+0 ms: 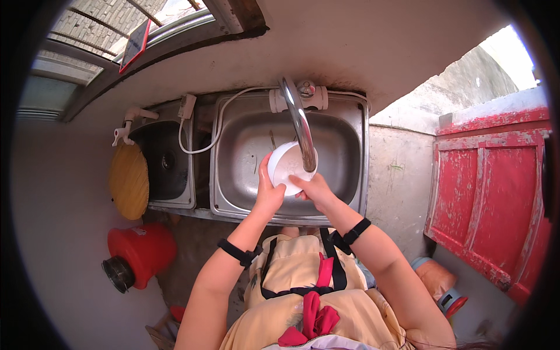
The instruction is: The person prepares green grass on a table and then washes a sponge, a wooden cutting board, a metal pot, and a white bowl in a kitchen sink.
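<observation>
A white bowl (282,164) is held beneath the spout of a chrome faucet (297,118), above a stainless steel sink basin (337,183). My left hand (270,186) grips the bowl's left side, thumb near the rim. At its lower right, my right hand (313,188) has its fingers inside and against the rim. The faucet's spout covers part of the bowl's right side. Whether water is running cannot be told clearly.
A smaller dark sink (164,140) lies left, with a round wooden board (129,181) leaning on its edge. A white cable (218,131) loops over the basin's left rim. A red plastic bucket (142,251) stands lower left; a red door (490,188) is right.
</observation>
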Action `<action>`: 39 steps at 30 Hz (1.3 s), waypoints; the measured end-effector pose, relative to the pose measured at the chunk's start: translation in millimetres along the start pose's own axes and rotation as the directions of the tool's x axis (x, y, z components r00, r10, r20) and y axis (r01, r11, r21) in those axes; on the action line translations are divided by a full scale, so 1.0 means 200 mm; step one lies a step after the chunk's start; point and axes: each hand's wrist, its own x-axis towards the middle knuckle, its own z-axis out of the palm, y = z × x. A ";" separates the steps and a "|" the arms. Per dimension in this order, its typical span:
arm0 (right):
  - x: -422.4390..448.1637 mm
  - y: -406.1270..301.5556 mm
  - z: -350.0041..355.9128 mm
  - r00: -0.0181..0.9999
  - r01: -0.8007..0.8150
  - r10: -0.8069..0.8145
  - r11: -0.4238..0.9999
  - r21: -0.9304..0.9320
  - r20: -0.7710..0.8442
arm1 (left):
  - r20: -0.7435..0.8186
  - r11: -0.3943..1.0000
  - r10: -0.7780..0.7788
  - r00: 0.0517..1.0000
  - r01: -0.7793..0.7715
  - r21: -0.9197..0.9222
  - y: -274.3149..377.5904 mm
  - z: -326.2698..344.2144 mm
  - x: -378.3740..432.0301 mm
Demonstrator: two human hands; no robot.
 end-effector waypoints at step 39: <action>0.07 -0.03 -0.28 0.992 -0.011 -0.031 0.946 -0.323 -0.126 | 0.035 0.996 -0.078 0.996 0.080 -0.033 -0.10 0.15 0.04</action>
